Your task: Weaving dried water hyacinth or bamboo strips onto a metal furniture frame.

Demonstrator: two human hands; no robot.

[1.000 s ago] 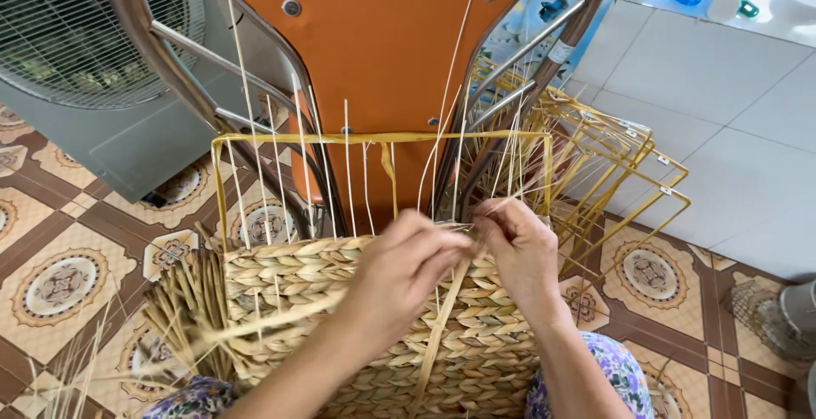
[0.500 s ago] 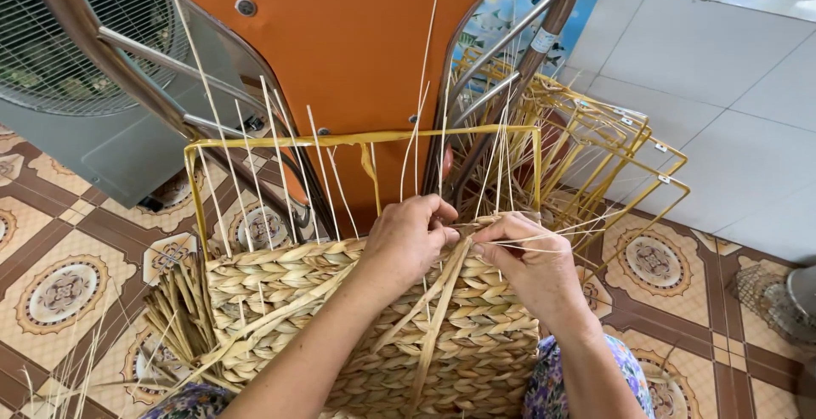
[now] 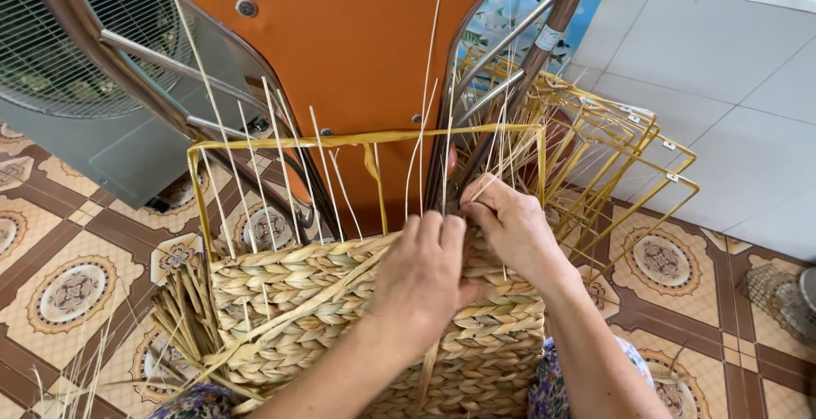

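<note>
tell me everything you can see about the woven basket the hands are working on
The basket is half-made: thick braided straw-coloured rope is woven in rows around a yellow wire frame, which stands bare above the weave. Thin pale upright stalks poke up from the woven part. It sits low in front of the person, before an orange chair back. The left hand rests on the top row; the right hand pinches strands at its upper edge.

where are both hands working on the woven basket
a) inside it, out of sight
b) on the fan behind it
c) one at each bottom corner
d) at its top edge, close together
d: the left hand and right hand meet at the top edge of the basket, below the yellow wire frame.
</note>
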